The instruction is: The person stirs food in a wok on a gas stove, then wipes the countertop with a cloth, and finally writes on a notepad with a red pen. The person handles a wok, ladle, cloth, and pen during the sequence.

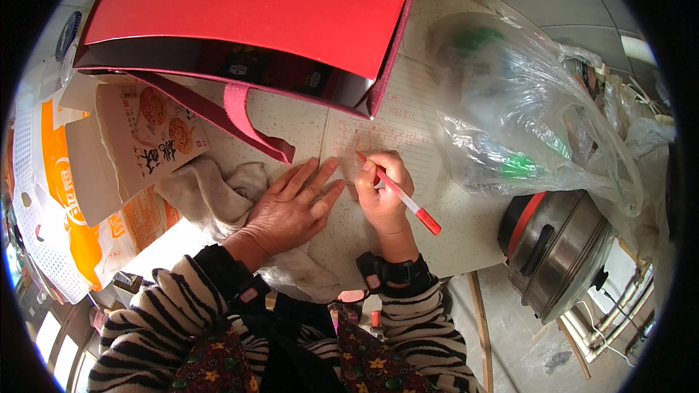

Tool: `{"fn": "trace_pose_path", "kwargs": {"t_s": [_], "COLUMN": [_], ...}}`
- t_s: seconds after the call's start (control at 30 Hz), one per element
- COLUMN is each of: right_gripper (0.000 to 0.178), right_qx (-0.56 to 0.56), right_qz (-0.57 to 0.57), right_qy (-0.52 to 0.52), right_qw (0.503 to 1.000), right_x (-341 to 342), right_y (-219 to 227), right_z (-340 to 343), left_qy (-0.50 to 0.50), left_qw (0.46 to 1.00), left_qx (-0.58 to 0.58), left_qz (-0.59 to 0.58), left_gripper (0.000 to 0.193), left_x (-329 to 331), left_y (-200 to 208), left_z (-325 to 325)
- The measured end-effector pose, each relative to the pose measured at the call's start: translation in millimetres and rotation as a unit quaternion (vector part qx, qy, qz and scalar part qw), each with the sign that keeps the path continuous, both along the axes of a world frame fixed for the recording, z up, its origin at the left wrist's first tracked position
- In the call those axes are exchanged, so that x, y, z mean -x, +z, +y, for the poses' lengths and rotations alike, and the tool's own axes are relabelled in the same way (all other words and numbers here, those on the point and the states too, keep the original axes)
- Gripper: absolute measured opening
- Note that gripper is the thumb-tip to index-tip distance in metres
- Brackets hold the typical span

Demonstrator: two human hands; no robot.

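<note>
A red-and-white pen (pixel 403 199) is gripped in my right hand (pixel 381 188), its tip on a lined notebook page (pixel 408 125) that carries rows of red handwriting. My left hand (pixel 297 200) lies flat with fingers stretched out, its fingertips at the page's lower left edge. Under and beside my left wrist is a crumpled greyish cloth (pixel 211 193). Over the page's upper left part stands a large red box (pixel 240 11) with a dark inner side. A dark pink ribbon strap (pixel 251 120) hangs from the box toward my left hand.
On the right, a clear plastic bag (pixel 510 94) with green things inside lies beside the notebook. A steel electric pot (pixel 557 247) with a glass lid stands at the table's right edge. Printed paper packaging (pixel 149 131) and an orange-and-white bag (pixel 69 196) crowd the left.
</note>
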State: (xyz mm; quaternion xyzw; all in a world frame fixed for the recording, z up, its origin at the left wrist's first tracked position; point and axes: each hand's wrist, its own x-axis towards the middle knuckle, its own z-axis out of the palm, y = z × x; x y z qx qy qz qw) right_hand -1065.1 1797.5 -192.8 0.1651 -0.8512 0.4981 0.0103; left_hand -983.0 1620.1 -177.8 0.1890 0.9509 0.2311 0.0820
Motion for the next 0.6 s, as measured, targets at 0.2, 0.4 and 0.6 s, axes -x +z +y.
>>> {"fn": "trace_pose_path", "kwargs": {"t_s": [0.2, 0.4, 0.6], "right_gripper": [0.012, 0.013, 0.013], "right_qx": [0.012, 0.01, 0.012], "right_qz": [-0.002, 0.007, 0.002], "right_qy": [0.003, 0.003, 0.002], "right_qw": [1.0, 1.0, 1.0], "right_x": [0.3, 0.6, 0.3], "right_y": [0.0, -0.1, -0.2], "right_z": [0.7, -0.3, 0.8], "left_qy": [-0.001, -0.004, -0.007], "left_qw": [1.0, 1.0, 1.0], "left_qx": [0.003, 0.011, 0.01], "left_qz": [0.0, 0.022, 0.012], "left_gripper": [0.061, 0.061, 0.061], "left_x": [0.0, 0.6, 0.2], "left_y": [0.0, 0.0, 0.7], "left_z": [-0.1, -0.1, -0.9]}}
